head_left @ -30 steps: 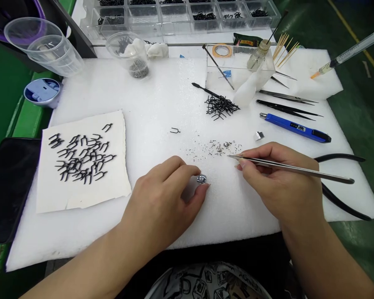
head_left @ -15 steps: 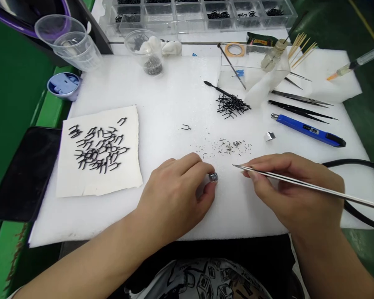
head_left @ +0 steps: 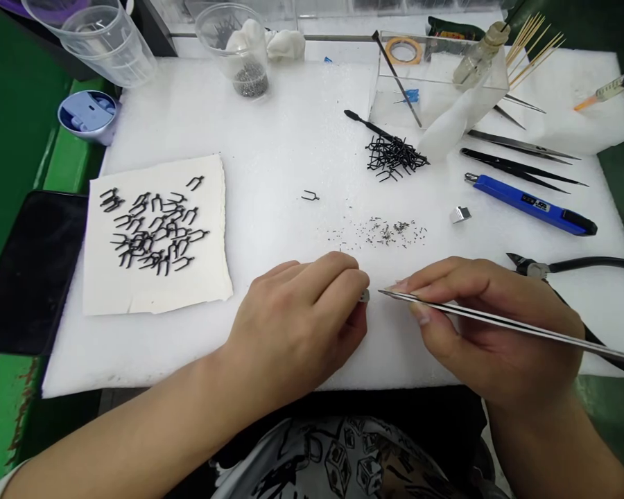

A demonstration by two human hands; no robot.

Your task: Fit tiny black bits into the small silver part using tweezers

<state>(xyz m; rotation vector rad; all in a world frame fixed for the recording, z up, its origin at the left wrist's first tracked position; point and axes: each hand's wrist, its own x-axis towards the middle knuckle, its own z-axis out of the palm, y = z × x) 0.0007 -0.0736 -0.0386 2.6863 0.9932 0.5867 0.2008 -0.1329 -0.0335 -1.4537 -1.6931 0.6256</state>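
Note:
My left hand [head_left: 304, 322] is closed on a small shiny metal piece [head_left: 365, 296], pinched between thumb and fingers near the front of the white foam sheet [head_left: 270, 145]. Most of that piece is hidden by my fingers. In my right hand [head_left: 491, 329] lies a pair of silver tweezers [head_left: 478, 317], tips pointing left, a short gap from the metal piece. Whether the tips hold anything is too small to tell. Tiny dark bits [head_left: 390, 232] are scattered just beyond both hands. A single small black fork-shaped part [head_left: 310, 196] lies farther back.
Black forked parts lie on a cream paper square [head_left: 215, 277] at left; more form a pile [head_left: 395, 158]. At right are a blue cutter [head_left: 535, 204], black tweezers [head_left: 520, 170], a metal block [head_left: 460, 214] and pliers [head_left: 538, 269]. Plastic cups [head_left: 109, 52] and a clear box [head_left: 395, 104] stand behind.
The tweezers' tips have come closer to the metal piece, which now shows less between my left fingers. The camera view has tilted down, so the surroundings sit higher.

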